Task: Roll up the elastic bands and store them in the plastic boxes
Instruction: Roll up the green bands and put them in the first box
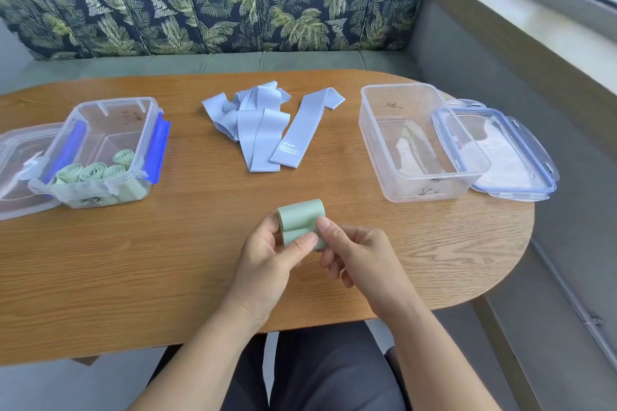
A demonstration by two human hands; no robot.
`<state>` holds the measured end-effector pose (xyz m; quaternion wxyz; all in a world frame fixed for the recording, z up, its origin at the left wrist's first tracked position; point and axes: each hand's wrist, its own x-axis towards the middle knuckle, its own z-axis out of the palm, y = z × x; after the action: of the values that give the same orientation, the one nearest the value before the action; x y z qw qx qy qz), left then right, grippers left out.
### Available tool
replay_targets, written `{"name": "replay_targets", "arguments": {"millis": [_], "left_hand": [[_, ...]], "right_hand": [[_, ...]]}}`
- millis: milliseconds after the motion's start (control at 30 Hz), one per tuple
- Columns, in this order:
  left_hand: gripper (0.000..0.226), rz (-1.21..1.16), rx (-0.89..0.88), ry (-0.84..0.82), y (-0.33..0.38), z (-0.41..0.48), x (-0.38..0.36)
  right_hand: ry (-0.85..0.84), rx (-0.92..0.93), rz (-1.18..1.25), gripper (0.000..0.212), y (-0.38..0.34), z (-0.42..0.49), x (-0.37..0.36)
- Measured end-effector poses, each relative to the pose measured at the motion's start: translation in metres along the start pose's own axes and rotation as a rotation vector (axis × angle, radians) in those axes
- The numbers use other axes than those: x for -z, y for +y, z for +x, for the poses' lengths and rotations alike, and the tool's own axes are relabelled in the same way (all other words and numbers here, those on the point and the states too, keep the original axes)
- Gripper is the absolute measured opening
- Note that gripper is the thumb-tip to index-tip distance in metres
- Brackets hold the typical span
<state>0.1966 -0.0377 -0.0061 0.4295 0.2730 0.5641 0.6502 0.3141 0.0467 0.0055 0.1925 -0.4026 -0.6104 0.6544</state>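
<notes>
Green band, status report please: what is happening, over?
Left hand and right hand both pinch green band, partly rolled. Four green rolls already in left box. Blue bands lie unrolled beyond. Nothing blocking.

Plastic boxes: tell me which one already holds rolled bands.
The box on the person's left, with blue latches: green rolls stand at its near end. The right box holds no bands, and its lid lies beside it.
</notes>
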Motion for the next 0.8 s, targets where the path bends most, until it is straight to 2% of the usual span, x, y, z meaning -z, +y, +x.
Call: {"name": "replay_targets", "arguments": {"millis": [133,200,333,467,633,667,800], "left_hand": [[0.037,0.013,0.024,0.059,-0.0028,0.0011,0.0003],[0.032,0.037,0.032,0.077,-0.0047,0.0009,0.0004],[0.031,0.080,-0.004,0.070,-0.0047,0.0000,0.0008],[0.042,0.044,-0.009,0.001,-0.0023,-0.0038,0.0018],[0.033,0.102,-0.025,-0.013,0.0006,-0.0062,0.0005],[0.032,0.092,-0.023,-0.008,0.0014,-0.0062,0.0002],[0.024,0.131,-0.001,-0.010,0.0009,-0.0053,0.0023]], "right_hand": [[0.005,0.059,0.055,0.024,-0.0025,-0.0023,0.0014],[-0.013,0.082,0.024,0.015,-0.0022,-0.0029,0.0012],[0.042,0.044,0.033,0.028,-0.0026,-0.0027,0.0006],[0.070,0.007,0.037,0.037,-0.0058,-0.0019,0.0008],[0.075,-0.001,0.029,0.048,-0.0067,-0.0019,0.0031],[0.068,0.012,0.050,0.048,-0.0069,-0.0031,0.0028],[-0.011,0.057,0.146,0.025,-0.0044,-0.0047,0.0054]]}}
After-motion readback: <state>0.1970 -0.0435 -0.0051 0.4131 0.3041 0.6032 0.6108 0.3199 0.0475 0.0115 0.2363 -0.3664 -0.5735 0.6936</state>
